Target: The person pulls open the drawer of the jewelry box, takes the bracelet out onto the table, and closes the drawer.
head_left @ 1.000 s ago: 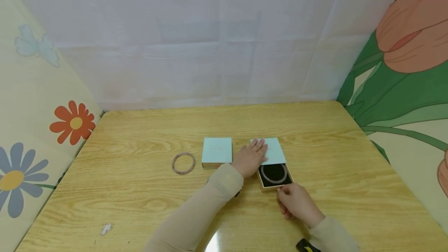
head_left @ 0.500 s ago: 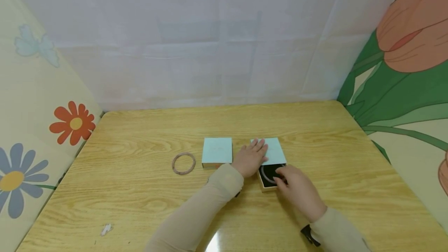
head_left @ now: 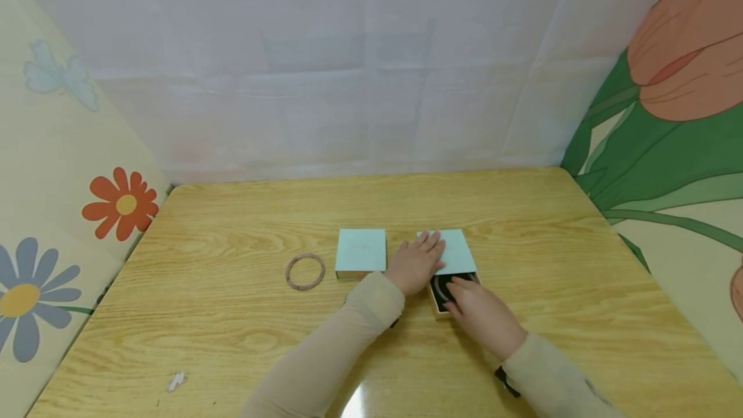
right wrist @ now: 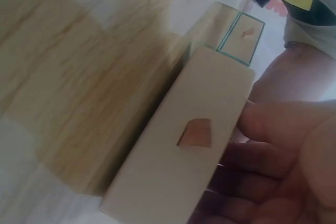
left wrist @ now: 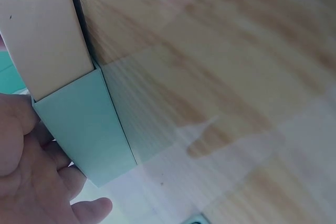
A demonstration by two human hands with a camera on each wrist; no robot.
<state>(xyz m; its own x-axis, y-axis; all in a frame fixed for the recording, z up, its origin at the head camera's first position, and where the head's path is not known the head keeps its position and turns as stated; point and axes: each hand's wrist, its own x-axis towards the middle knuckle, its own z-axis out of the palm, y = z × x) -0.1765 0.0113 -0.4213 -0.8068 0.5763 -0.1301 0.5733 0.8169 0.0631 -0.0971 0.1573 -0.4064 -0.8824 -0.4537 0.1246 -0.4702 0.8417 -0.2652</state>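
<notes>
My left hand [head_left: 413, 264] rests with spread fingers on the light blue sleeve [head_left: 455, 251] of a slide-out box; in the left wrist view its fingers lie along the sleeve's [left wrist: 86, 129] edge. The box's cream drawer [head_left: 444, 315] is pulled partly out toward me and has a black lining. A purplish-grey bangle [head_left: 439, 290] lies in it, partly covered by my right hand [head_left: 484, 315]. The right fingers reach into the drawer over the bangle, with the thumb apart from them near the front edge. In the right wrist view the drawer front [right wrist: 173, 150] shows a small notch.
A second light blue box [head_left: 360, 251], closed, stands left of the sleeve. Farther left a second bangle [head_left: 305, 271] lies on the wooden table [head_left: 232, 334]. A small white mark [head_left: 177, 380] is near the front left. A white cloth [head_left: 325, 82] hangs behind.
My right hand has moved from the drawer's front edge up and over into the drawer, its fingers now above the bangle. The left hand has stayed on the sleeve.
</notes>
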